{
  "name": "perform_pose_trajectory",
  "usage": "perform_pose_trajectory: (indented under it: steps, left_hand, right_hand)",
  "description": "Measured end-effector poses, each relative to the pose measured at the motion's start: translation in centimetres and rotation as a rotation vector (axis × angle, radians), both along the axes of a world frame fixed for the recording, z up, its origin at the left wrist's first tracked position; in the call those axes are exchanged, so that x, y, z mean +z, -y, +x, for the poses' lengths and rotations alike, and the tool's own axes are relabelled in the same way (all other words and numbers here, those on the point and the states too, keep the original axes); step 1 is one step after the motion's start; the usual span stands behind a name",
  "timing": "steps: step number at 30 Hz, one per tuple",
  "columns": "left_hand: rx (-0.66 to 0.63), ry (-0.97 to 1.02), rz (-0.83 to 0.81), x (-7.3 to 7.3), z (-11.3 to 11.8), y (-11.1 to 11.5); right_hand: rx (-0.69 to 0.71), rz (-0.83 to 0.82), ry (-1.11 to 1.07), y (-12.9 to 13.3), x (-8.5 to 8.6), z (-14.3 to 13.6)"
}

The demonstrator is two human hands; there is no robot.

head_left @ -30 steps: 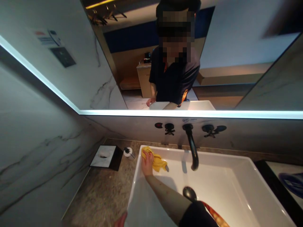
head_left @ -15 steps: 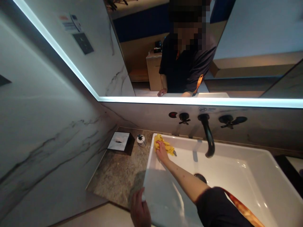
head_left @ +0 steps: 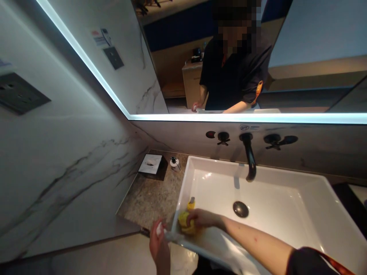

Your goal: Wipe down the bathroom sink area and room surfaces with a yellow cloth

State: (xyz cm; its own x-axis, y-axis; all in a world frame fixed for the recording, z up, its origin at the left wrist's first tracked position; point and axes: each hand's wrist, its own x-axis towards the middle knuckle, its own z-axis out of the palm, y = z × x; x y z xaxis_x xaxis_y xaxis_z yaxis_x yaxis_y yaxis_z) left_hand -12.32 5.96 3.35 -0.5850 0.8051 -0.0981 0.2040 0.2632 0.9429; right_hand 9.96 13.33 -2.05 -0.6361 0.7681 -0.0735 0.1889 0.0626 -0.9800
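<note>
A yellow cloth [head_left: 187,223] is bunched under my right hand [head_left: 204,218], whose fingers are closed on it. The hand presses it against the inner left side of the white sink [head_left: 212,187], near the front corner. One end of the cloth, with a grey tip, sticks out toward the back. My left hand [head_left: 159,246] is just outside the sink's front left corner, its fingers curled around a small white thing [head_left: 160,229] that I cannot identify.
Behind the sink, a black faucet [head_left: 250,160] reaches out over the basin and drain [head_left: 241,209]. On the stone counter [head_left: 155,194] stand a tissue box [head_left: 150,164] and a small white bottle [head_left: 174,164]. A lit mirror [head_left: 177,103] hangs above, reflecting a person.
My right hand has drawn the yellow cloth from the sink's back left corner to the front left. My left hand has shifted slightly left, and a white thing now shows in it.
</note>
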Motion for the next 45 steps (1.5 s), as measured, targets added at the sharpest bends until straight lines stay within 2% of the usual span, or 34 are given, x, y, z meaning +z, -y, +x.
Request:
perform_pose_trajectory:
  steps: [2,4,5,7,9,11,14,16,18,20,22,23,26,30,33,35,37,40,41,43,44,45]
  left_hand:
    - [0.181,0.086,-0.045,1.1,-2.3,1.6]
    - [0.297,0.097,-0.086,1.6,-4.6,3.9]
    - [0.341,0.103,-0.117,1.6,-5.6,5.2]
    - [0.412,0.139,-0.206,1.0,-7.2,7.9]
    - [0.453,0.197,-0.303,0.0,-7.9,10.2]
    - [0.449,0.252,-0.363,-0.9,-7.7,11.7]
    - [0.424,0.361,-0.396,-1.7,-5.8,11.8]
    - [0.387,0.401,-0.393,-1.8,-4.2,10.8]
    - [0.349,0.385,-0.391,-1.8,-2.9,9.7]
    - [0.303,0.31,-0.395,-1.8,-2.3,8.8]
    - [0.257,0.207,-0.403,-1.8,-2.2,8.5]
    - [0.245,0.171,-0.405,-1.7,-2.2,8.5]
    - [0.252,0.147,-0.396,-1.2,-1.9,8.4]
    - [0.214,0.101,-0.362,-0.2,-0.5,7.1]
    - [0.165,0.045,-0.314,0.1,0.4,5.0]
    - [0.146,0.003,-0.264,0.0,0.7,3.4]
    - [0.126,-0.032,-0.21,-0.4,0.9,1.9]
    - [0.073,-0.039,-0.169,-1.2,1.6,0.1]
    - [0.048,-0.029,-0.166,-1.4,1.9,-0.3]
    - [-0.005,-0.007,-0.167,-1.7,2.6,-0.9]
    - [-0.03,0.005,-0.174,-1.7,2.9,-1.0]
    - [-0.052,0.015,-0.186,-1.7,3.1,-1.0]
  right_hand:
    - [-0.183,0.096,0.104,-4.5,1.2,2.6]
    - [-0.476,0.184,0.297,-8.4,1.7,4.2]
    - [-0.581,0.211,0.393,-9.7,1.6,4.4]
    - [-0.641,0.233,0.535,-10.3,0.9,3.6]
    - [-0.594,0.223,0.568,-8.2,-0.1,1.6]
    - [-0.513,0.176,0.472,-4.2,-0.9,-0.6]
    - [-0.366,0.11,0.253,1.7,-0.9,-2.5]
    - [-0.31,0.092,0.161,3.7,0.1,-2.4]
    - [-0.246,0.073,0.072,4.1,1.6,-1.8]
    - [-0.087,0.057,-0.097,3.9,3.0,-1.6]
    - [0.111,0.081,-0.292,4.1,3.7,-2.0]
    - [0.165,0.102,-0.369,4.4,3.6,-2.4]
    - [0.126,0.128,-0.431,5.5,2.0,-3.3]
    - [0.044,0.126,-0.25,5.9,-0.4,-2.6]
    - [0.052,0.135,-0.085,5.5,-0.4,-1.1]
    - [0.047,0.096,-0.043,6.0,0.4,0.7]
    - [0.01,0.012,-0.037,7.7,1.2,4.1]
    - [-0.142,-0.222,-0.047,12.3,1.7,12.2]
    - [-0.263,-0.319,-0.052,14.2,1.6,15.4]
    - [-0.597,-0.488,-0.051,18.1,1.0,21.6]
    - [-0.833,-0.53,-0.032,19.8,0.6,24.3]
    - [-1.117,-0.471,-0.005,21.4,0.2,26.6]
